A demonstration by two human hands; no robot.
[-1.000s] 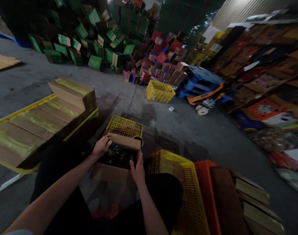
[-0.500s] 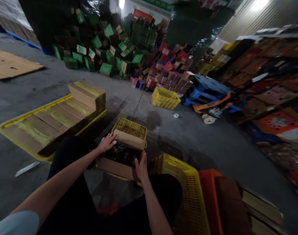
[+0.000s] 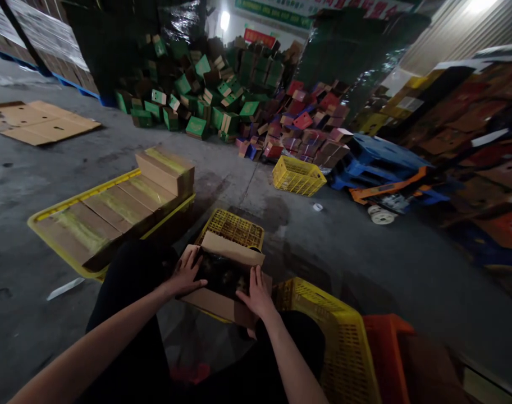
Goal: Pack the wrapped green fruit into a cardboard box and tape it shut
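Note:
Between my knees an open cardboard box (image 3: 233,251) rests on an upturned yellow crate (image 3: 234,225), its long flaps standing out. Dark, shiny contents (image 3: 224,274) fill the box; I cannot make out their kind. My left hand (image 3: 187,276) lies over the box's left end, fingers spread and pointing away from me. At the right end, my right hand (image 3: 258,294) rests with its thumb apart from the fingers, over the end flap and the edge of the contents. Neither hand is wrapped round anything.
To the left, taped cartons (image 3: 125,205) fill a yellow tray. A yellow basket (image 3: 336,314) and an orange crate (image 3: 386,342) stand by my right knee. Farther off are another yellow crate (image 3: 298,178), blue pallets (image 3: 378,154), a pallet jack (image 3: 391,193) and heaped green boxes (image 3: 197,126).
My left hand has turned inward over the box's left end, its thumb now reaching across the near side. My right hand's thumb has spread inward. The whole view has shifted slightly.

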